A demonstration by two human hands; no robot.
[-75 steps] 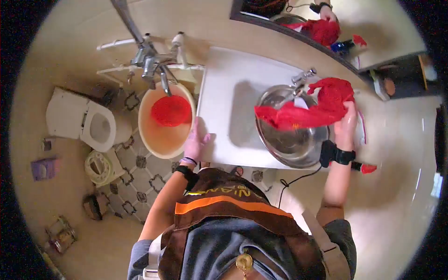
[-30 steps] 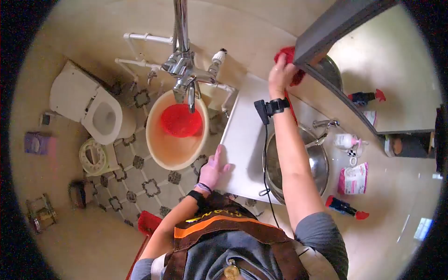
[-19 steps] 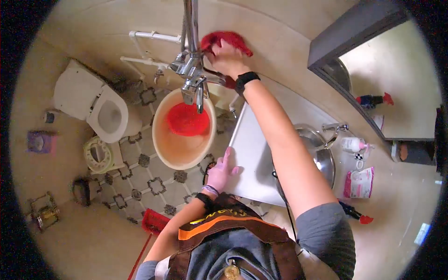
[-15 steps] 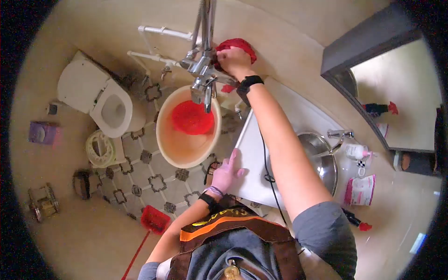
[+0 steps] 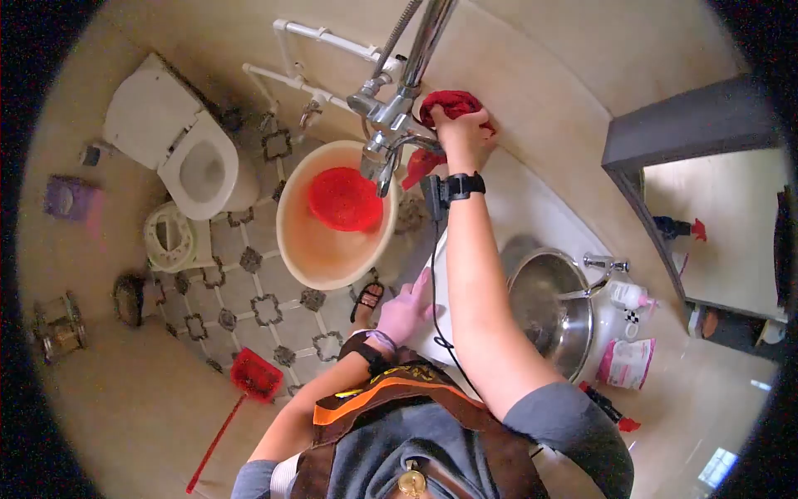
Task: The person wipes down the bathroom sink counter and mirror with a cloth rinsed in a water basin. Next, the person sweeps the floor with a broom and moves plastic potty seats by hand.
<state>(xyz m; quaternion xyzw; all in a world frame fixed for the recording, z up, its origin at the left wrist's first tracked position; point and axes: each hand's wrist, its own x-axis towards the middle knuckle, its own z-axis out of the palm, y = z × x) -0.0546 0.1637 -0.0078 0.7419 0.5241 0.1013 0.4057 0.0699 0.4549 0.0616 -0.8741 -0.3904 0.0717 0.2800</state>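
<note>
Right hand (image 5: pixel 467 137) is up at the wall (image 5: pixel 532 100) beside the chrome mixer (image 5: pixel 386 116), its grip closed over a bunched red cloth (image 5: pixel 449 105); part of the fingers is hidden, so exact closure can't be read. Left hand (image 5: pixel 405 314), pinkish and looks gloved, has an open grip, no object in it, fingers at the front edge of the white bench (image 5: pixel 540 195).

Risks: a red end (image 5: pixel 422 166), apparently the same cloth, hangs below the mixer spout; it could snag there and pull the bunch from the fingers. The cream tub (image 5: pixel 320 264) is close below, with a red bowl (image 5: pixel 345 200) in it, so a slipped cloth could drop in. Knuckles could knock the mixer, as they're close to it. The black cable (image 5: pixel 435 249) from the wrist unit (image 5: pixel 453 191) runs loose down past the bench edge; it could catch as the arm moves. Long reach plus a possibly damp bench: the left hand could slide if weight goes on it.

Changes: in the earliest frame the cloth was held stretched over the steel basin (image 5: pixel 536 308); now it's bunched at the wall by the mixer. Left hand has stayed around the bench edge. The red dustpan (image 5: pixel 256 376) on the floor, out of view then, shows now.
</note>
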